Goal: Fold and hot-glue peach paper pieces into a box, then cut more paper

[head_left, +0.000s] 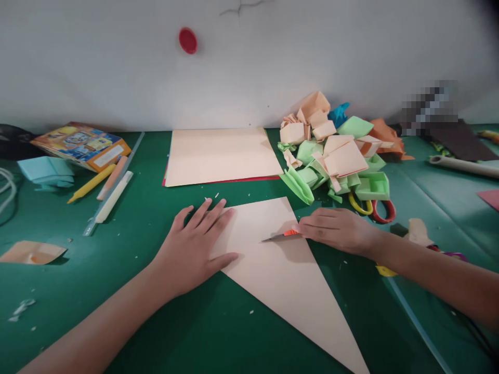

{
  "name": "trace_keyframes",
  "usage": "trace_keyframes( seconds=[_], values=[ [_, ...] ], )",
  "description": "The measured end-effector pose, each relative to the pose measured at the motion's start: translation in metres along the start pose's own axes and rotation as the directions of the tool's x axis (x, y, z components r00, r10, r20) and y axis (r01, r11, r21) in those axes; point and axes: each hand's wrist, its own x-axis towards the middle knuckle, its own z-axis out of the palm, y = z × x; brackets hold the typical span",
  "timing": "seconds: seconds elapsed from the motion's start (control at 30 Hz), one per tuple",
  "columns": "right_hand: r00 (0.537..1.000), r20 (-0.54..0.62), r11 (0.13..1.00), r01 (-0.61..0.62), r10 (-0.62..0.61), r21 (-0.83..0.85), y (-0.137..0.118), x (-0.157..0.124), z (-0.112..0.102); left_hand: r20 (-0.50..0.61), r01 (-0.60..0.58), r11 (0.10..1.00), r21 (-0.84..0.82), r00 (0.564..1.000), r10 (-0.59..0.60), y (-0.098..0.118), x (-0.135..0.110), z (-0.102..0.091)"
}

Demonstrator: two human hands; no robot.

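Note:
A peach paper sheet folded into a long triangle (288, 270) lies on the green table (117, 311). My left hand (195, 249) rests flat on the triangle's left corner, fingers spread. My right hand (337, 229) is closed around a small orange-handled cutter (281, 236), whose blade tip touches the paper near the triangle's middle.
A flat stack of peach sheets (220, 155) lies behind the triangle. A heap of folded green and peach paper pieces (335, 156) sits at the right, with scissors (372, 208) beside it. At the left are a box (81, 144), crayons (105, 187) and a paper scrap (31, 252).

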Motion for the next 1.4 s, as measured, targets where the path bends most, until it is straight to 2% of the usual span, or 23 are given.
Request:
trace_keyframes(
  seconds=[0.83, 1.2, 1.4],
  values=[
    [0.998, 0.047, 0.997, 0.049, -0.046, -0.056, 0.007, 0.004, -0.019, 0.031, 0.003, 0.999, 0.044, 0.999, -0.004, -0.001, 0.0, 0.001],
    [0.995, 0.098, 0.996, -0.023, 0.032, -0.091, 0.01, -0.015, -0.014, 0.024, 0.002, 0.999, 0.054, 1.0, -0.003, -0.002, -0.001, 0.002],
    [0.995, 0.104, 0.996, -0.001, 0.01, -0.086, 0.011, -0.018, -0.016, 0.001, 0.004, 0.999, 0.034, 1.0, -0.004, -0.002, -0.001, 0.003]
  ],
)
